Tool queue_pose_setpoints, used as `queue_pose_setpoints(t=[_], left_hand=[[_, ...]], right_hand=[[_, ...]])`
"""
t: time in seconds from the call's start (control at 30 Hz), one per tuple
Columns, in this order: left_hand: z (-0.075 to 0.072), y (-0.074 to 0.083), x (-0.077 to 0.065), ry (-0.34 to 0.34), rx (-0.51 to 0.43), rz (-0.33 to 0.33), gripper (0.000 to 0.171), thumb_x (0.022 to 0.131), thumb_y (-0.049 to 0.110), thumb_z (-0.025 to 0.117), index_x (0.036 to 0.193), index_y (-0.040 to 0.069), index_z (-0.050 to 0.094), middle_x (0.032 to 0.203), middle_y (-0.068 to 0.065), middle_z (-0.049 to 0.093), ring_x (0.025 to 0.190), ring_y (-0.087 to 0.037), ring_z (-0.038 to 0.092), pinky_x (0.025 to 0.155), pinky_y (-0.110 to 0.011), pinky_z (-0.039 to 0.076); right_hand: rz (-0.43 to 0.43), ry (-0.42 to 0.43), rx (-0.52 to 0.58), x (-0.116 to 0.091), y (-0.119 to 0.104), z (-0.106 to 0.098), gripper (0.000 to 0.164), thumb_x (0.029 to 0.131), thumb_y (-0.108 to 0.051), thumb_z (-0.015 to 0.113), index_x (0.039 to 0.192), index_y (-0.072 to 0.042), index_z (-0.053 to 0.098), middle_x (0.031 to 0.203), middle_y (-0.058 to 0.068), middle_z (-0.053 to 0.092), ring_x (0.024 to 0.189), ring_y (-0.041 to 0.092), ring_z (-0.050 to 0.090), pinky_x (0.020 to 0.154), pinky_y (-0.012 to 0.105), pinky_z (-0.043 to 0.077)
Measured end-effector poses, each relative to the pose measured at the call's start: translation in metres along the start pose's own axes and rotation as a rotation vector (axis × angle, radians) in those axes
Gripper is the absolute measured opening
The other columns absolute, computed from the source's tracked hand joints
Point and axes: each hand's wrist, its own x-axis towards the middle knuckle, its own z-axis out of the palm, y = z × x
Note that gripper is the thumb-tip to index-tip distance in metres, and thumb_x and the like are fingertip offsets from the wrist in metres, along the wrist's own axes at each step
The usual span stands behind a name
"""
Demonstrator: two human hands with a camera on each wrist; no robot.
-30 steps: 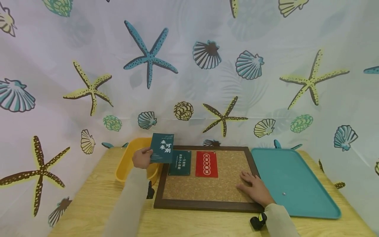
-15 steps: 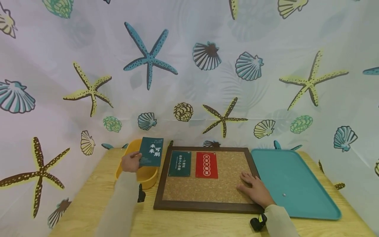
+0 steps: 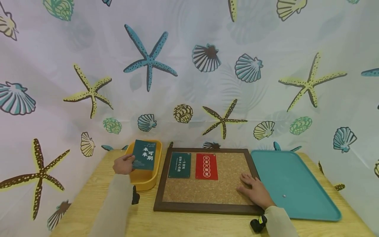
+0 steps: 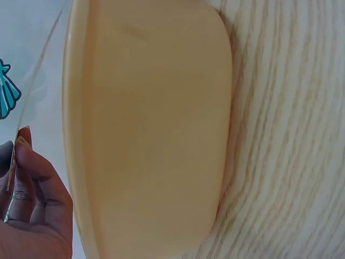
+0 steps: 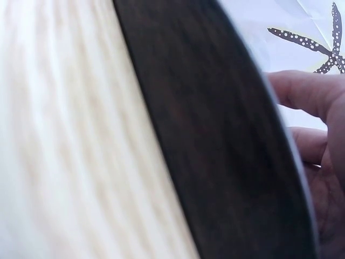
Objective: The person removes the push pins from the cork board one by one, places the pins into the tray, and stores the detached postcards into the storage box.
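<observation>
My left hand (image 3: 123, 164) pinches a dark green card (image 3: 144, 154) with white characters by its left edge, over the yellow bin (image 3: 148, 185). In the left wrist view the card appears edge-on between thumb and fingers (image 4: 35, 162), beside the wall of the bin (image 4: 145, 124). My right hand (image 3: 255, 191) rests with spread fingers on the right part of a cork board (image 3: 207, 194) in a dark wooden frame. On the cork lie another green card (image 3: 179, 165) and a red card (image 3: 206, 166). The board's frame (image 5: 215, 129) fills much of the right wrist view.
A teal tray (image 3: 296, 184) lies right of the board, with a small shiny round bit (image 3: 284, 196) on it. All stand on a wooden table (image 3: 177, 227). A white curtain (image 3: 189, 82) printed with starfish and shells hangs behind and at both sides.
My left hand has carried the pinched green card leftward and slightly down, from overlapping the board's left edge to over the yellow bin. The right hand stays in place on the cork.
</observation>
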Motion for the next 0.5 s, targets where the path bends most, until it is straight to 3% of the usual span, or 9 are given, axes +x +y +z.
queue_pose_setpoints(t=[0.1,0.23,0.37,0.5], left_hand=[[-0.003,0.0,-0.001,-0.019,0.015,0.01,0.03,0.089,0.014,0.069,0.115,0.0,0.07,0.115,-0.025,0.064,0.065,-0.022,0.058,0.038,-0.023,0.045],[-0.008,-0.001,-0.006,-0.052,0.1,0.06,0.03,0.09,0.015,0.066,0.116,-0.001,0.069,0.114,-0.026,0.064,0.066,-0.028,0.061,0.046,-0.028,0.051],[-0.014,-0.002,-0.011,-0.064,0.232,0.125,0.031,0.091,0.017,0.062,0.116,-0.001,0.068,0.114,-0.026,0.063,0.09,-0.038,0.061,0.066,-0.037,0.055],[-0.019,-0.005,-0.011,-0.161,0.28,0.178,0.033,0.095,0.016,0.055,0.121,-0.002,0.065,0.118,-0.028,0.059,0.101,-0.039,0.054,0.073,-0.038,0.054]], right_hand=[[-0.005,0.006,0.002,0.0,0.001,-0.001,0.067,0.091,-0.039,0.064,0.137,0.007,0.048,0.147,0.023,0.038,0.139,0.044,0.026,0.113,0.057,0.011],[0.0,0.003,-0.001,0.0,0.001,-0.001,0.067,0.091,-0.039,0.064,0.137,0.007,0.047,0.147,0.023,0.038,0.139,0.045,0.026,0.113,0.058,0.011],[0.009,-0.002,0.0,-0.001,0.0,-0.001,0.068,0.091,-0.04,0.064,0.137,0.006,0.048,0.148,0.023,0.038,0.139,0.044,0.026,0.113,0.058,0.011],[0.014,-0.003,0.0,-0.001,-0.002,0.0,0.067,0.091,-0.039,0.064,0.138,0.005,0.048,0.148,0.021,0.037,0.14,0.042,0.025,0.113,0.056,0.01]])
